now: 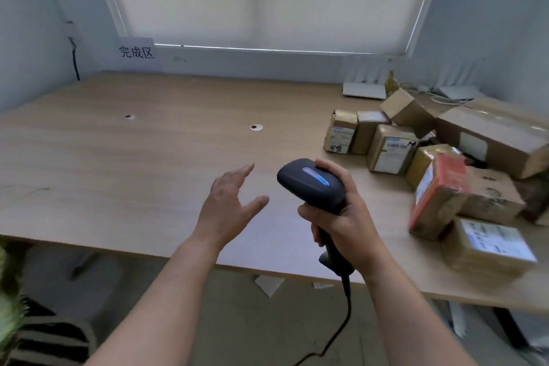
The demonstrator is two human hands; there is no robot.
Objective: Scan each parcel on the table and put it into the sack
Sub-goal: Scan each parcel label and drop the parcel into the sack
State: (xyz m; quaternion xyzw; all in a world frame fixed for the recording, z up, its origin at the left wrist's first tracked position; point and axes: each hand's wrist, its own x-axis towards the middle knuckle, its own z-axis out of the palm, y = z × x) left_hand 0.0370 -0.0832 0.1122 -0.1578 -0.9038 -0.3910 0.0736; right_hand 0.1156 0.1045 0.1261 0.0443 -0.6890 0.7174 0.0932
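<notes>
My right hand [344, 217] grips the handle of a black barcode scanner [312, 184], whose head points left over the wooden table [133, 157]. Its cable hangs down past the table's front edge. My left hand [228, 202] hovers above the table with its fingers spread and holds nothing. Several cardboard parcels are piled at the right: a taped brown box with a label [390, 148], an upright box with a red side [439, 193], a flat labelled parcel [490, 246] at the front edge, and a large carton [499, 137] behind. A striped sack [50, 339] shows at the bottom left, below the table.
A paper sign with printed characters [136, 52] leans on the wall at the back left. White routers [364, 89] and cables lie at the back right. Two round cable holes [256, 127] sit in the tabletop. Scraps of paper [269, 284] lie on the floor.
</notes>
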